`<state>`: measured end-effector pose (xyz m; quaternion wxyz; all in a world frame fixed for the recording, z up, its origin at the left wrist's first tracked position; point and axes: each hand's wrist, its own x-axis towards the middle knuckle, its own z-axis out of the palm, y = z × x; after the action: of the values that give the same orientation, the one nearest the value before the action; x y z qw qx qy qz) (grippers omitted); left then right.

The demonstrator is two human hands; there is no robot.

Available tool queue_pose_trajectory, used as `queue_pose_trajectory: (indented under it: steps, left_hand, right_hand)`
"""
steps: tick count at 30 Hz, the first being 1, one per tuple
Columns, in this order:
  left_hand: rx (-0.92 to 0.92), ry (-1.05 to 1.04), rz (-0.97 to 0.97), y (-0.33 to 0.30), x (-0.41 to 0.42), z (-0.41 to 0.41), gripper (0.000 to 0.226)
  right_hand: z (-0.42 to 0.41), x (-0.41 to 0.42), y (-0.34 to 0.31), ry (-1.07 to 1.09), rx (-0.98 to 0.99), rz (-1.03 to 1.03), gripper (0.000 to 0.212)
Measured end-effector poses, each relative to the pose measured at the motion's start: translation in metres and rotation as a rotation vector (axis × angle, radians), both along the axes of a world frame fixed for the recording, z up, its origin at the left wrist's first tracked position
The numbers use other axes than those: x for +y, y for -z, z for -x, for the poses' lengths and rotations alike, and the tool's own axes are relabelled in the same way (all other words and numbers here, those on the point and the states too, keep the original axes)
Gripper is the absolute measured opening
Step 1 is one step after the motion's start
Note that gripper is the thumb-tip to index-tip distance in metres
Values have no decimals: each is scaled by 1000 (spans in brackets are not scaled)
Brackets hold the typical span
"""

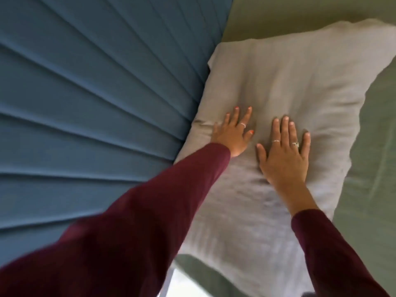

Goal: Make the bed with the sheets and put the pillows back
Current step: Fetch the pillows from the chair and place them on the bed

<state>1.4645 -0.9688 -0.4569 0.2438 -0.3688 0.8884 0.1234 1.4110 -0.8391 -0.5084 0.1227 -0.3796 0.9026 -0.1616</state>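
Note:
A pale grey pillow (285,86) lies on the green sheet (372,159), its long side against the blue headboard (96,93). My left hand (232,133) lies flat on the pillow near the headboard edge, fingers straight and spread. My right hand (284,151) presses flat on the pillow's middle, fingers straight, and the fabric dents around it. Both arms wear dark red sleeves. Neither hand holds anything.
The padded blue headboard with ribbed panels fills the left half of the view. Green sheet shows beyond the pillow at the top (278,16) and along the right. A bright strip of floor (182,284) shows at the bed's edge below.

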Motion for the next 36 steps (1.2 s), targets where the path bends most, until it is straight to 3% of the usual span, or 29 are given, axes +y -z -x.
queue_pose_trajectory:
  steps: [5, 9, 13, 19, 23, 28, 36]
  left_hand:
    - [-197, 85, -62, -85, 43, -9, 58]
    - [-101, 220, 31, -178, 80, -17, 59]
    - [67, 197, 53, -261, 114, -20, 59]
    - [222, 344, 210, -351, 135, -31, 57]
    - [261, 389, 265, -379, 137, -53, 59]
    - [170, 470, 292, -385, 141, -78, 66]
    - [254, 694, 268, -357, 253, -47, 65]
  right_hand:
    - [-33, 44, -60, 94, -271, 5, 76]
    - [-49, 64, -128, 303, -354, 57, 75]
    - [-38, 54, -196, 512, -487, 34, 74]
    - [-23, 50, -275, 268, -268, -106, 72]
    - [-33, 102, -303, 45, -47, -284, 76]
    - [-42, 192, -335, -40, 34, -426, 77]
    - [-73, 373, -383, 368, 36, -330, 74]
